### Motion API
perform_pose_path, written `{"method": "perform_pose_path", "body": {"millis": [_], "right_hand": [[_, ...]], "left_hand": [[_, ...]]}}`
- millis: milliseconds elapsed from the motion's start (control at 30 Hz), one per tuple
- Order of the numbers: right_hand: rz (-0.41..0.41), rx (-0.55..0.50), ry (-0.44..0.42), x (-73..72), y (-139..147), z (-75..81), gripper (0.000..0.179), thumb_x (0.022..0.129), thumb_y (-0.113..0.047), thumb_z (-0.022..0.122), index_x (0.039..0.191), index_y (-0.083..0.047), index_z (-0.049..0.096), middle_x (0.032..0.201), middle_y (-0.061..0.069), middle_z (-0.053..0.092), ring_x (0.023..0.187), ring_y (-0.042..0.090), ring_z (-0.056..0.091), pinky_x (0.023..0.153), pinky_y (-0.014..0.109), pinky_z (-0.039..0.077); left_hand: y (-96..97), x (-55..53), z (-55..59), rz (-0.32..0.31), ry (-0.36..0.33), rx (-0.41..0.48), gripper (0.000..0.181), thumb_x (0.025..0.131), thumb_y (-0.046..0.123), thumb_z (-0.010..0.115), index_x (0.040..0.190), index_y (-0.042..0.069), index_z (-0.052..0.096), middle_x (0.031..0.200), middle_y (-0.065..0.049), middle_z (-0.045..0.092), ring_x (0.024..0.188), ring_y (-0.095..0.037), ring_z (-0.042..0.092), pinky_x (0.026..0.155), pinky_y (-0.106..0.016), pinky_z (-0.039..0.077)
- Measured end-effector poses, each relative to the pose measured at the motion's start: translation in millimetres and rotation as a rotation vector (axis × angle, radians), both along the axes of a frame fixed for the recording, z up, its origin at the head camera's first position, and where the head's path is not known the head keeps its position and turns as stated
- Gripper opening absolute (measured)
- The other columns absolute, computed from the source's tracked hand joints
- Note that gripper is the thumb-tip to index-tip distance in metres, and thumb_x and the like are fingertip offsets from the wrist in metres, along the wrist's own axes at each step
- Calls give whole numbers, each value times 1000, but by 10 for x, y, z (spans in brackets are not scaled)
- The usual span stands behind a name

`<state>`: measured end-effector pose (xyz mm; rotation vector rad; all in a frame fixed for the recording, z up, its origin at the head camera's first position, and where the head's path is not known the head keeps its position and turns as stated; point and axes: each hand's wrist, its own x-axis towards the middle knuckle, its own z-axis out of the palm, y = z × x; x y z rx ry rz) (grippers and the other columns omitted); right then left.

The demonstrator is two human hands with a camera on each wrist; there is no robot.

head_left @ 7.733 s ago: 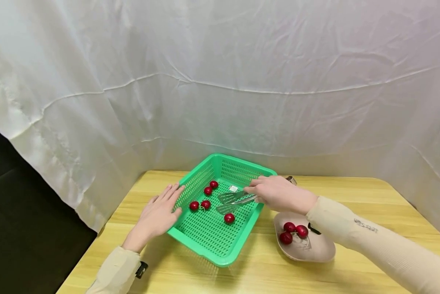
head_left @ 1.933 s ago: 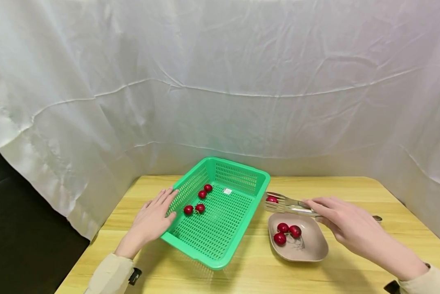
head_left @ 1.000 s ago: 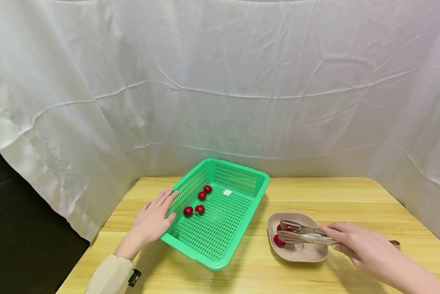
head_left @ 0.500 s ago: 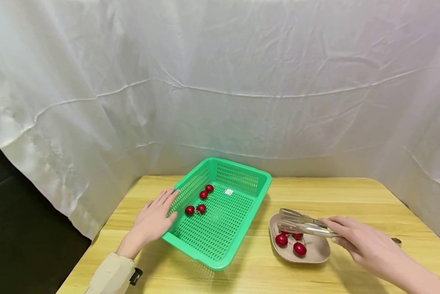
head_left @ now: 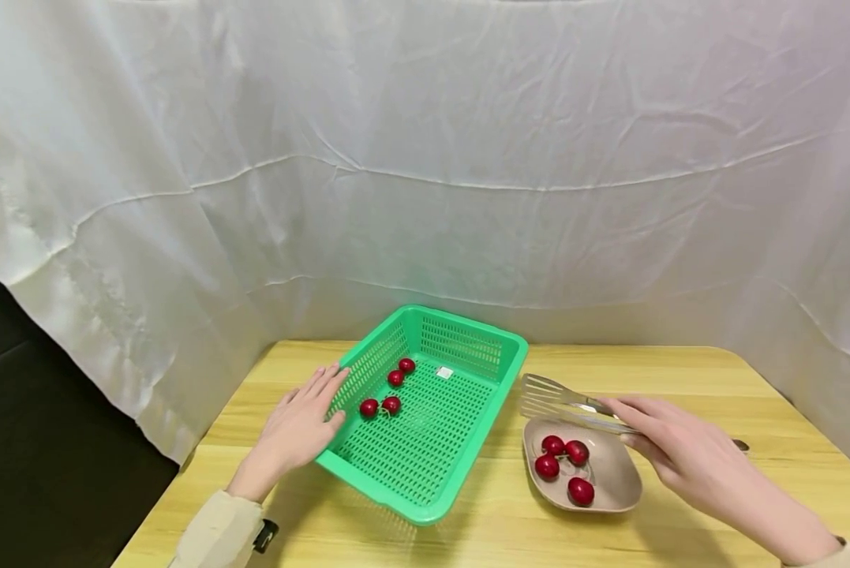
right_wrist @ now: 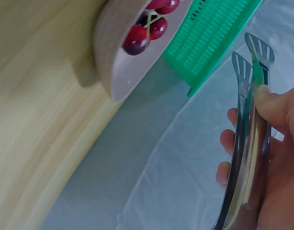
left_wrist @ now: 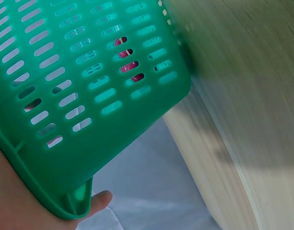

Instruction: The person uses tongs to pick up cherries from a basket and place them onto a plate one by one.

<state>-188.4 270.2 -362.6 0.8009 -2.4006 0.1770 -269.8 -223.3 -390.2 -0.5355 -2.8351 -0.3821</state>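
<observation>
My left hand (head_left: 297, 430) rests with straight fingers on the left rim of a green perforated basket (head_left: 432, 509); in the left wrist view the basket wall (left_wrist: 56, 165) hides most of it. Several red cherries (head_left: 369, 408) lie along the basket's left side. My right hand (head_left: 687, 450) grips metal tongs (head_left: 548, 388) with slotted ends. Nothing sits between those ends, which hover above the far edge of a beige dish (head_left: 619, 473). That dish holds several cherries (head_left: 581, 491), some with green stems in the right wrist view. There, my thumb and fingers wrap the tongs (right_wrist: 250, 163).
Basket and dish stand side by side on a wooden table (head_left: 496, 536), with a narrow gap between them. A white cloth (head_left: 467, 237) hangs behind and at both sides. Something black (head_left: 55, 465) fills the area left of the table.
The tongs have gone from the basket to the dish with a cherry and let it go there. Since then they have risen toward the dish's far side. The left hand stays put.
</observation>
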Motion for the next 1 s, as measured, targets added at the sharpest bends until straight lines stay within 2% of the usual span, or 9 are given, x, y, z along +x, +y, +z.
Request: {"method": "perform_pose_path", "body": {"millis": [233, 567, 733, 1000], "right_hand": [[6, -4, -21, -132, -166, 56, 62, 79, -9, 77, 138, -19, 59, 125, -4, 63, 106, 20, 63, 71, 43, 55], [51, -24, -33, -359, -344, 77, 57, 83, -9, 76, 137, -12, 59, 123, 3, 64, 103, 24, 64, 75, 46, 55], [64, -24, -33, -472, -431, 90, 55, 84, -10, 75, 137, -10, 59, 121, 5, 65, 100, 26, 65, 72, 46, 55], [65, -17, -110, -633, -575, 124, 52, 88, -11, 73, 137, -10, 58, 123, 5, 63, 100, 23, 64, 74, 45, 55]], "left_hand": [[5, 4, -7, -3, 10, -3, 64, 98, 29, 53, 155, 11, 31, 160, -10, 23, 146, -34, 21, 111, -64, 21], [18, 18, 6, -2, 8, 0, 63, 98, 30, 52, 155, 11, 32, 160, -11, 23, 146, -34, 21, 111, -64, 21], [18, 19, 15, 0, 8, 0, 63, 98, 30, 52, 155, 11, 32, 160, -11, 23, 146, -34, 21, 111, -64, 21], [5, 6, 3, 2, 10, 2, 63, 98, 30, 52, 155, 12, 32, 160, -10, 24, 146, -34, 21, 111, -64, 21]]}}
